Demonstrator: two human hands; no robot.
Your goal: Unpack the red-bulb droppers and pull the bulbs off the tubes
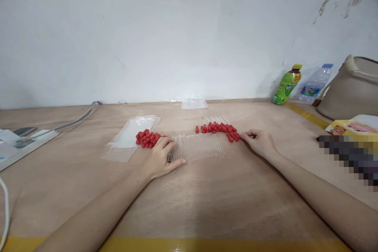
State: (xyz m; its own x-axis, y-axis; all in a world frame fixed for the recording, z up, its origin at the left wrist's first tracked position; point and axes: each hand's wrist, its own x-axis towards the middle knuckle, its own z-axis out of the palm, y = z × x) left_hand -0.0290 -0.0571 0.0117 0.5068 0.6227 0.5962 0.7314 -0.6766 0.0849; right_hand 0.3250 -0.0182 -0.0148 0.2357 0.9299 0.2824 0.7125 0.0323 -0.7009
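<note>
A row of thin clear glass tubes [201, 147] lies side by side on the wooden table. My left hand [163, 157] rests at the left end of this row, thumb and fingers apart around the tube ends. Next to its fingertips is a pile of red rubber dropper bulbs [147, 138]. At the right, my right hand [260, 141] pinches a red dropper bulb [238, 136] between thumb and finger. More red bulbs [218, 127] lie in a band behind the tubes, with pale tubes [217, 119] reaching back from them.
Clear plastic bags [126, 134] lie at the left, another bag [194, 104] by the wall. A green bottle [286, 84], a water bottle [315, 82], a beige bag [351, 86] and a yellow packet [354, 130] stand or lie at right. A power strip [32, 145] is at far left.
</note>
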